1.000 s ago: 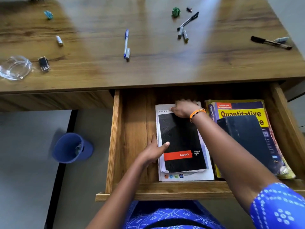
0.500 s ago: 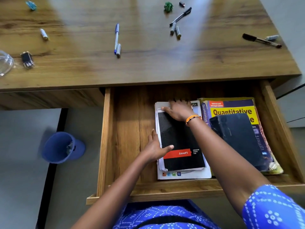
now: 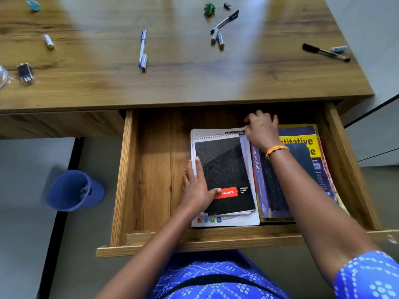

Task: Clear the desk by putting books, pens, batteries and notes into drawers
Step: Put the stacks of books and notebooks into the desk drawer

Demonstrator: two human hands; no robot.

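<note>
While the black spiral pad [image 3: 224,173] lies on a white notebook [image 3: 228,221] inside the open drawer [image 3: 151,169], the left hand [image 3: 197,186] rests flat along its left edge, fingers straight. Curled fingers of the right hand [image 3: 262,130] grasp the notebook's far right corner, beside a yellow textbook [image 3: 302,143]. Pens [image 3: 142,47] and batteries [image 3: 218,37] lie scattered on the wooden bench [image 3: 97,83]. A blue bin [image 3: 73,190] stands on the grey floor.

Home study: wooden desk [image 3: 194,83], open drawer [image 3: 151,169], blue wastebasket [image 3: 73,190].
</note>
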